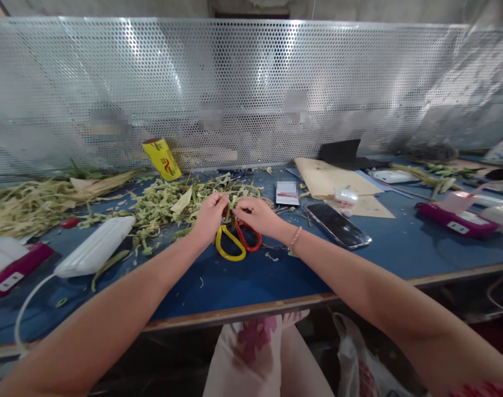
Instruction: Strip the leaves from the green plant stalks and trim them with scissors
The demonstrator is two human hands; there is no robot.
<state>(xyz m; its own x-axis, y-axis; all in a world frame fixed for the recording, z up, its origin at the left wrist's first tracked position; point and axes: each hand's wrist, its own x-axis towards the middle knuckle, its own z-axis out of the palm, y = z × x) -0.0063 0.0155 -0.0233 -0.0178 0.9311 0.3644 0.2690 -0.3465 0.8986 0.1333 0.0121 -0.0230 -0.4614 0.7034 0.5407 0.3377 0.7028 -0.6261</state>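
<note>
The large scissors with one yellow and one red plastic loop [233, 257] lie on the blue tabletop [272, 286], loops toward the person, blades hidden. Just beyond those loops, the left hand [212, 214] and right hand [256, 216] are both closed in a fingertip pinch, with a thin yellow-green plant piece [229, 209] between them; which grips it harder I cannot tell. The loose heap of pale green plant bits [156, 204] spreads left of the scissors and beyond them. If the pinch slackens, the piece could drop and be lost in that heap. A lowered wrist might nudge the scissors. Right of them, the black-screened phone [338, 225] could be knocked by the right forearm [351, 275]; left of them, the white cable [28, 300] could snag the left forearm [152, 289] and drag the white slab-shaped device [96, 245].
</note>
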